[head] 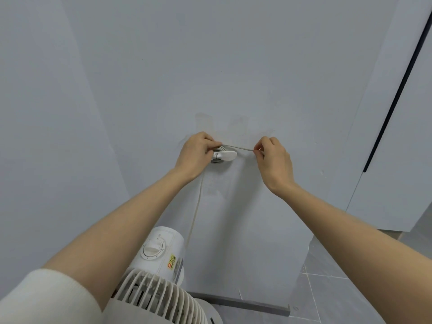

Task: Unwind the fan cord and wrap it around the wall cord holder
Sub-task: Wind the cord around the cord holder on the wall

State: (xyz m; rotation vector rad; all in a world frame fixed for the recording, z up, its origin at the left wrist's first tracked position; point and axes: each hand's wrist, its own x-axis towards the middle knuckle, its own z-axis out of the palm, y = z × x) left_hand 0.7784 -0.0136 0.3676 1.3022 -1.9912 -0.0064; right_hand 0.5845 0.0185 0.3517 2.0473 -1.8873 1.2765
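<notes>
Cord [237, 148] stretched taut above wall holder [224, 155], left hand [197, 155] pinching it at the holder, right hand [272, 157] pinching its free length; keep tension, lay turns under the tab.

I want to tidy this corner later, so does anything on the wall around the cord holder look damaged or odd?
Yes. The wall has pale, patchy marks just above the cord holder, like residue or worn paint. Near the floor, a small crack or chip shows at the wall's bottom edge. The cord and fan look fine.
</notes>
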